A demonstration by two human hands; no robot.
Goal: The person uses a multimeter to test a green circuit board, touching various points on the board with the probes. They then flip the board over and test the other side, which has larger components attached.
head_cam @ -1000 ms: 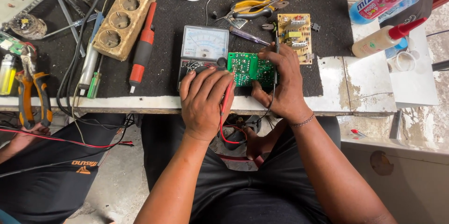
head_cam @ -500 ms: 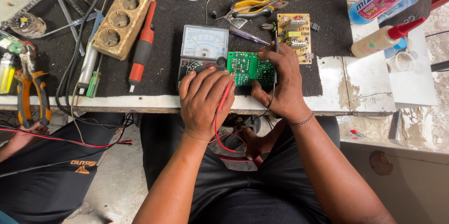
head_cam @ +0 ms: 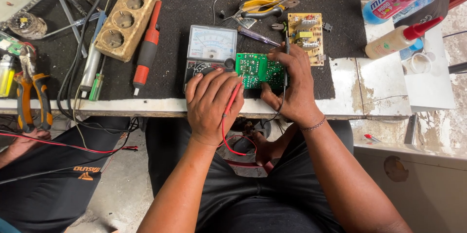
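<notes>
Probing stage, by the look of it: small green printed circuit board (head_cam: 258, 70) lying solder side up on the black mat near the front edge of the surface (head_cam: 350, 96), just beside the grey analogue multimeter with a white dial (head_cam: 210, 54). Left hand (head_cam: 213, 104) curled around a slim red test probe (head_cam: 232, 99), tip angled toward the board's left edge, red lead looping down to the lap. Right hand (head_cam: 291, 87) pinching a thin black probe (head_cam: 286, 60) upright over the board's right side, thumb resting at the board's near edge. Both hands closed on their probes, neither slack. Likely demand of the next touch: steady tips on small solder pads without bridging neighbours, eyes free for the meter needle. Nearby, untouched: tan circuit board (head_cam: 305, 36), red-handled screwdriver (head_cam: 148, 43), beige socket strip (head_cam: 131, 14)
</notes>
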